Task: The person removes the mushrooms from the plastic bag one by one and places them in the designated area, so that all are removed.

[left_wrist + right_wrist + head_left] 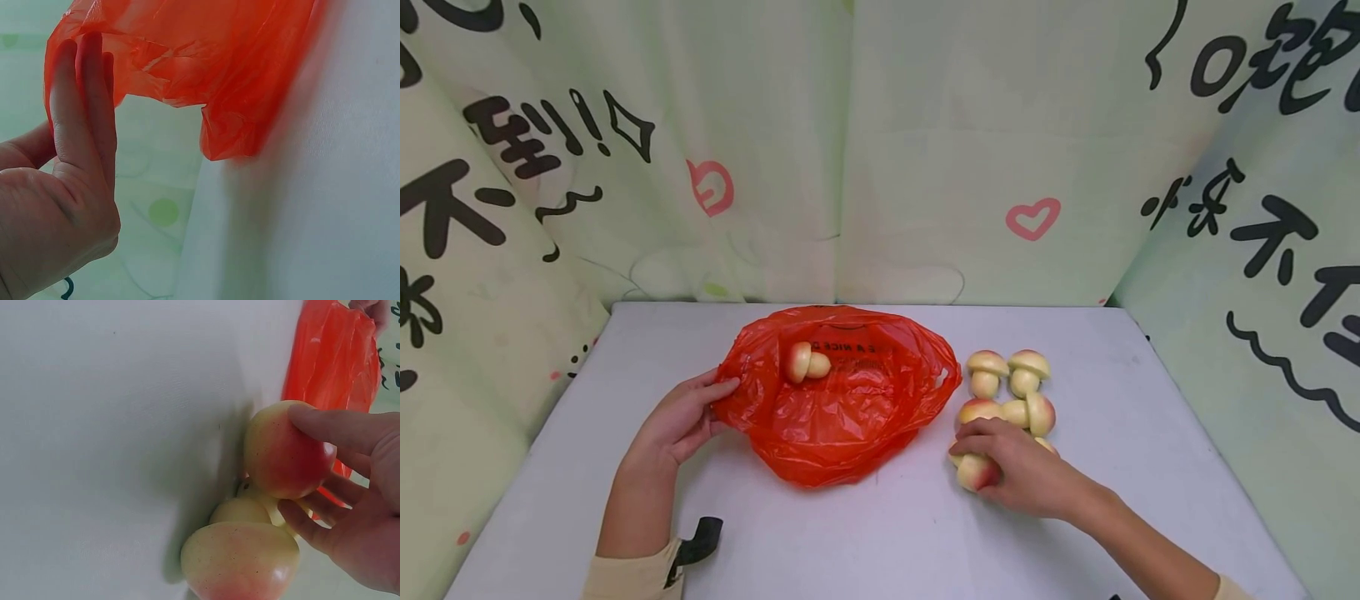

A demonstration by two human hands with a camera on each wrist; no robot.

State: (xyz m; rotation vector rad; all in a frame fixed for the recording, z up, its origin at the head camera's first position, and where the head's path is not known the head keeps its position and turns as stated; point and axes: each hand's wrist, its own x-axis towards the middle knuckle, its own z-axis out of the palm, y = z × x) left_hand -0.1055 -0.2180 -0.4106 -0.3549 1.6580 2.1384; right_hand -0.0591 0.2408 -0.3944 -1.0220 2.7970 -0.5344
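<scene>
A red plastic bag (pixel 850 425) lies spread with its mouth open, one toy mushroom (pixel 799 363) inside it on the left. My left hand (pixel 681 421) pinches the bag's left rim between thumb and fingers; the left wrist view shows the fingers (pixel 94 94) straight against the plastic. To the bag's right, my right hand (pixel 1026 471) grips a mushroom with a red and yellow cap (pixel 287 453), thumb on one side and fingers on the other. Close by are several more mushrooms (pixel 1028 371), partly hidden behind the right hand.
A white table (pixel 850 550) lies under everything. Pale green curtains (pixel 925 150) with black lettering and pink hearts enclose its back and sides. A black strap end (pixel 702 540) sticks out from the left sleeve.
</scene>
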